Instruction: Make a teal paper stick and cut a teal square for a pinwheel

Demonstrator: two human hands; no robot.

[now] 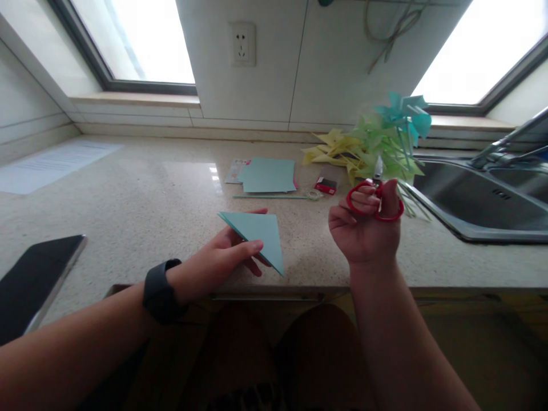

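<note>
Near the counter's front edge, my left hand grips a light blue paper folded into a triangle, thumb on top and fingers underneath. My right hand is raised to the right of it, with fingers through the handles of red scissors. The scissor blades look closed and point up and away from me. Paper and scissors are well apart. Behind the folded triangle lies a stack of light blue square sheets, with a thin pale stick just in front of it.
A small red and black box and a small ring-shaped item lie right of the stack. Yellow, green and blue paper pinwheels are piled beside the metal sink. At left are a dark flat device and a printed sheet.
</note>
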